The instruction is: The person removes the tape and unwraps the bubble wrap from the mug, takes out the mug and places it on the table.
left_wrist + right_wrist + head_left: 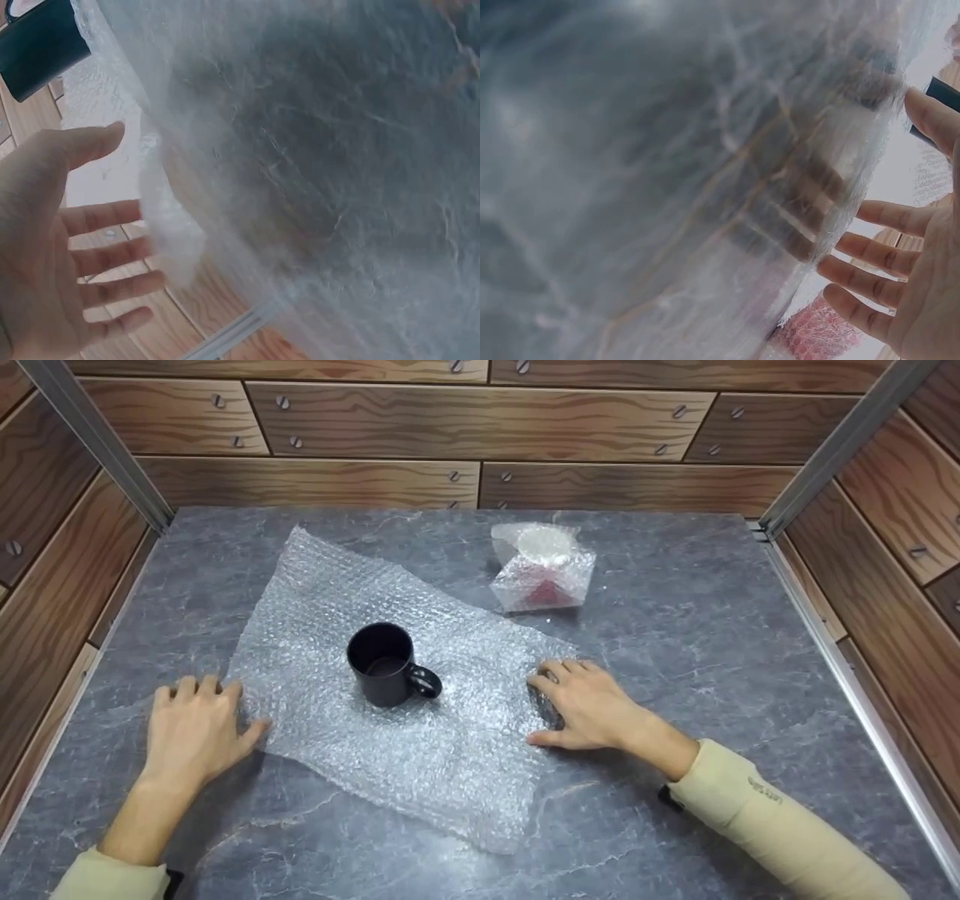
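A black mug [385, 679] stands upright on a sheet of bubble wrap [457, 750], its handle turned to the right. At the sheet's left edge is my left hand [193, 735], fingers apart, the thumb touching the wrap. My right hand [589, 709] rests at the opposite edge, thumb and fingers spread, fingertips at the wrap's border. In the left wrist view, the left hand [45, 232] has its fingers extended and nothing between them. The right wrist view shows the right hand's [922, 262] fingers extended along the bubble wrap's edge [847, 202].
Behind the sheet, a bundle in bubble wrap [544, 570] with something red inside sits on the grey marbled table [697, 600]. Wood-patterned panels [480, 424] enclose the back and sides, with metal rails [817, 442] at the corners.
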A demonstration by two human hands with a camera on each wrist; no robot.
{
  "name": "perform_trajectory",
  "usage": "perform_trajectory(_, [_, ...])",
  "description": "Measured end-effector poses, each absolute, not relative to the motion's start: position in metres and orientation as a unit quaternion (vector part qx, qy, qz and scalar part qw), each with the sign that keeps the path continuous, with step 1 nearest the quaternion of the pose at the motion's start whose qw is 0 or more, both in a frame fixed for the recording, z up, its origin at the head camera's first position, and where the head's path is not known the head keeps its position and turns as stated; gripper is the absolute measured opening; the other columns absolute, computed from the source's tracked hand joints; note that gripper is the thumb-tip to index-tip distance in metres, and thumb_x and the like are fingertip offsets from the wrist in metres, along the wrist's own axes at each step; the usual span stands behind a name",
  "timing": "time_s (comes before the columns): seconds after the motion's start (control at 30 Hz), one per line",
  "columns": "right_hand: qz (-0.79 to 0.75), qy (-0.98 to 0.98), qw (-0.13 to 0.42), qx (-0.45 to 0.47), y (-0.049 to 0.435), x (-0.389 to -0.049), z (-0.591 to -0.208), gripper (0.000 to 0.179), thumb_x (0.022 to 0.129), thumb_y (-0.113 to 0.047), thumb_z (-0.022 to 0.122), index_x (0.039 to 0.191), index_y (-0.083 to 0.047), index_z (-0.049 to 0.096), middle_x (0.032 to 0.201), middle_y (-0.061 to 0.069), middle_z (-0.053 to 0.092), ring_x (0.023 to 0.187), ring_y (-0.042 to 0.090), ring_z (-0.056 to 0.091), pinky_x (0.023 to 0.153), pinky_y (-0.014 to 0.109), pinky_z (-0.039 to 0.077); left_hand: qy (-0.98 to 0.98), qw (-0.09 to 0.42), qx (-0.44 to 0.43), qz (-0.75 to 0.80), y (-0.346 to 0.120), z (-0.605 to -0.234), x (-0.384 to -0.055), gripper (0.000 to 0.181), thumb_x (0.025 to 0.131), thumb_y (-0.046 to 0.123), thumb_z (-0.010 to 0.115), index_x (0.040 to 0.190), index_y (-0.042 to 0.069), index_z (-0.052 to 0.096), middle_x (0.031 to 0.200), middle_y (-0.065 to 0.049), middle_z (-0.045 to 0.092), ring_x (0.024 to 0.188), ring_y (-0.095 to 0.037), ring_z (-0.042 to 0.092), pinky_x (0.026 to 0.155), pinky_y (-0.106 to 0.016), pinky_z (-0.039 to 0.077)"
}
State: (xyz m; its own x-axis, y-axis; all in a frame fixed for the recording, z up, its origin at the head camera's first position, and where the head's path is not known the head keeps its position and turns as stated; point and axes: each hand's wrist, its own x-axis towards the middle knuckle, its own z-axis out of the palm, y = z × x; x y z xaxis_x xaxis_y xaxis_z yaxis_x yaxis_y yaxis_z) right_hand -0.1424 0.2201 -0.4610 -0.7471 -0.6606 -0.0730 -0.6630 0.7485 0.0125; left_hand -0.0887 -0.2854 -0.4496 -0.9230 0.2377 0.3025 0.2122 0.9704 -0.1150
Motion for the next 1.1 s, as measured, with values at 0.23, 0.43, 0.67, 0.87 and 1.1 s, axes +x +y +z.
perform_trajectory(0.23, [0.020,0.935,0.040,-0.353,0.220,-0.142,-0.461,0.093,0.088,-0.078,0.063,0.151,-0.009,0.054,0.150,0.021,0.057,0.134,0.043,0.059,0.115,0.061,0.049,-0.993,0.070,-0.088,0.042,-0.287,-0.453,-0.090,0.076,0.083,0.057,0.080,0.123,-0.006,0.068,0.115,-0.037,0.070,0.107,-0.058,0.064,0.085,-0.069,0.053])
perform_trajectory(0.43, [0.017,0.934,0.039,-0.353,0.220,-0.142,-0.461,0.093,0.088,-0.078,0.063,0.150,-0.009,0.055,0.150,0.021,0.057,0.134,0.043,0.060,0.114,0.061,0.050,-0.996,0.036,-0.081,0.031,-0.288,-0.457,-0.091,0.081,0.085,0.061,0.076,0.127,-0.008,0.066,0.119,-0.041,0.068,0.111,-0.061,0.063,0.089,-0.073,0.053])
perform_trajectory(0.67, [0.012,0.934,0.032,-0.355,0.221,-0.142,-0.462,0.093,0.087,-0.077,0.064,0.150,-0.010,0.056,0.147,0.020,0.059,0.131,0.042,0.061,0.112,0.059,0.052,-0.997,0.011,-0.074,0.011,-0.287,-0.459,-0.092,0.080,0.088,0.062,0.073,0.124,-0.009,0.066,0.118,-0.040,0.067,0.109,-0.058,0.063,0.086,-0.071,0.053])
perform_trajectory(0.87, [0.014,0.934,0.034,-0.356,0.220,-0.143,-0.461,0.092,0.088,-0.077,0.064,0.150,-0.009,0.055,0.147,0.021,0.059,0.131,0.043,0.062,0.112,0.060,0.051,-0.998,0.008,-0.068,0.003,-0.283,-0.456,-0.092,0.076,0.088,0.059,0.074,0.120,-0.010,0.066,0.111,-0.039,0.068,0.104,-0.056,0.063,0.081,-0.069,0.054])
perform_trajectory(1.1, [0.005,0.935,0.036,-0.353,0.222,-0.144,-0.461,0.092,0.087,-0.077,0.065,0.150,-0.011,0.055,0.147,0.020,0.059,0.132,0.041,0.060,0.113,0.058,0.051,-0.997,0.030,-0.075,0.014,-0.271,-0.450,-0.088,0.067,0.087,0.050,0.076,0.117,-0.009,0.066,0.107,-0.037,0.068,0.100,-0.056,0.065,0.074,-0.066,0.056])
